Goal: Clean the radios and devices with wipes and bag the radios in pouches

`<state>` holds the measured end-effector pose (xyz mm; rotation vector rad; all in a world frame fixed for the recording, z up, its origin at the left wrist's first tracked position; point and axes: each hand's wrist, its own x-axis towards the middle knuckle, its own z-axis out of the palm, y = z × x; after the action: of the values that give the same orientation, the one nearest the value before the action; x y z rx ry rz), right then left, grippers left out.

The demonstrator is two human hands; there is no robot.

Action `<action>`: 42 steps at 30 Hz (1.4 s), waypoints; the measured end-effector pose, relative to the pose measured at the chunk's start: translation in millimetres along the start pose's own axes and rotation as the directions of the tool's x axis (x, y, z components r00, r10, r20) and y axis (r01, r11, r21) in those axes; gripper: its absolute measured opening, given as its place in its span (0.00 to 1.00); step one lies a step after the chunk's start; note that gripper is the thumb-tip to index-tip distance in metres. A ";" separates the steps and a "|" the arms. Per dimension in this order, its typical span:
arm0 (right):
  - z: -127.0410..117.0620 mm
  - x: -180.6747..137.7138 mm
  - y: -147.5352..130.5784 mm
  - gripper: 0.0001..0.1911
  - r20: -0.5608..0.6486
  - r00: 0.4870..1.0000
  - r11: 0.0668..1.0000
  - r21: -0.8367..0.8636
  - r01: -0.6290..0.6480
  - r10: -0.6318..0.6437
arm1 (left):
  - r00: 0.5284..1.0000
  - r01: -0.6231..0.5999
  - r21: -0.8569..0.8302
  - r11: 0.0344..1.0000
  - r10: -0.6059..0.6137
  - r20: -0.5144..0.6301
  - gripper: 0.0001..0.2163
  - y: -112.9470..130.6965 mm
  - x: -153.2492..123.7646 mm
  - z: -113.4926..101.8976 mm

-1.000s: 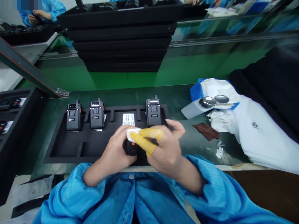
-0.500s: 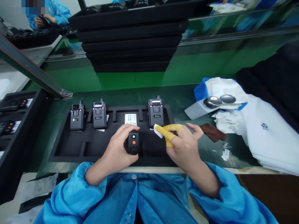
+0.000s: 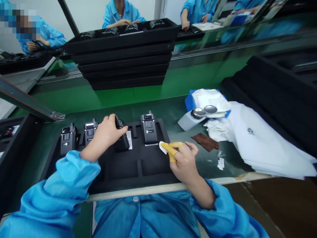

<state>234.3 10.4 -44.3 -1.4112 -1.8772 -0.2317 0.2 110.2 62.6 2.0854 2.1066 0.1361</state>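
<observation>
My left hand (image 3: pixel 105 134) is closed around a black handheld radio (image 3: pixel 122 137), over the third slot of a black foam tray (image 3: pixel 121 172). A white label (image 3: pixel 129 139) shows beside that radio. Two more radios, one at the far left (image 3: pixel 68 138) and one partly behind my hand (image 3: pixel 90 129), lie in the tray's back row. Another radio (image 3: pixel 149 129) lies at the right end of this row. My right hand (image 3: pixel 184 160), with yellow tape on its fingers, pinches a small white cloth (image 3: pixel 163 147) above the tray's right edge.
Right of the tray are a white pump bottle (image 3: pixel 189 119), a blue box of white wipes (image 3: pixel 210 99), a brown cloth (image 3: pixel 205 141) and white bags (image 3: pixel 262 142). Stacked black trays (image 3: pixel 123 62) stand behind. Co-workers in blue sit across the bench.
My left hand has carried the radio from the tray's front to the third back slot and tipped it down there. My right hand still holds the white cloth. The view has shifted right.
</observation>
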 end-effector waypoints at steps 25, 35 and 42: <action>-3.6 6.9 -2.6 0.24 -0.209 0.978 0.992 0.123 0.012 0.014 | 0.983 -0.132 -0.147 0.980 0.149 0.111 0.41 100.7 8.2 23.3; 1.0 2.8 0.9 0.23 -0.170 0.985 0.995 0.097 0.003 0.013 | 0.936 -0.249 -0.740 0.625 0.353 -0.016 0.44 55.6 -55.1 12.7; -19.0 18.6 7.0 0.18 -0.201 0.979 0.997 0.060 0.045 -0.032 | 0.899 -0.340 -0.768 0.542 0.426 -0.098 0.27 38.2 -78.8 36.8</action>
<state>247.3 16.2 -20.9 -1.2605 -1.7319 -0.3173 45.0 30.0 38.2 1.8561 1.1215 0.8221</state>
